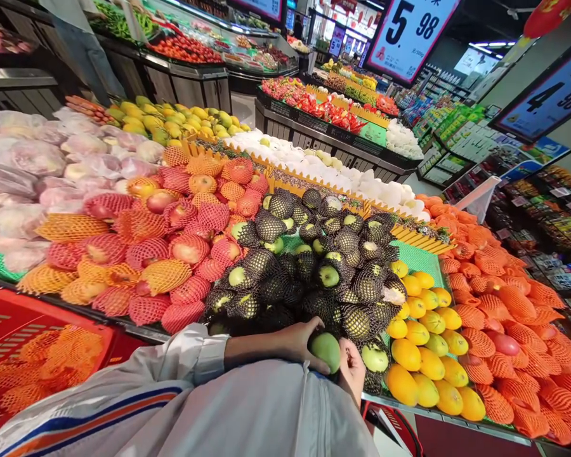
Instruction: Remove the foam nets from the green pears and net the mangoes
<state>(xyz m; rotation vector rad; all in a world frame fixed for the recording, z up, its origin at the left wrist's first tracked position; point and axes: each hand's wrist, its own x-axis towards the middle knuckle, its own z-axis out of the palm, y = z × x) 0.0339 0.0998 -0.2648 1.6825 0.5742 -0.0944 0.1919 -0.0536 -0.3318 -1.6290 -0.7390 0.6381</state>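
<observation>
Head view: two hands closing on one green apple

Head view is showing a produce stand, with both hands meeting at its near edge. The left hand is curling over a bare green apple, fingers wrapping its top and left side. The right hand is pressing against the same apple from the right and below, fingers partly closed; how tightly it is gripping, I cannot tell. A pale sleeve with blue and orange stripes is covering the left forearm.

The apple is sitting at the front of a heap of green apples in black net sleeves. Left of that heap, red apples in red and orange nets are piling up. Right of the heap, yellow fruit is lying in rows, and farther right more orange-netted fruit is filling the stand. Behind the heap, white-wrapped fruit is stretching across. Left of the heap and below the stand, a red basket is holding orange nets.
</observation>
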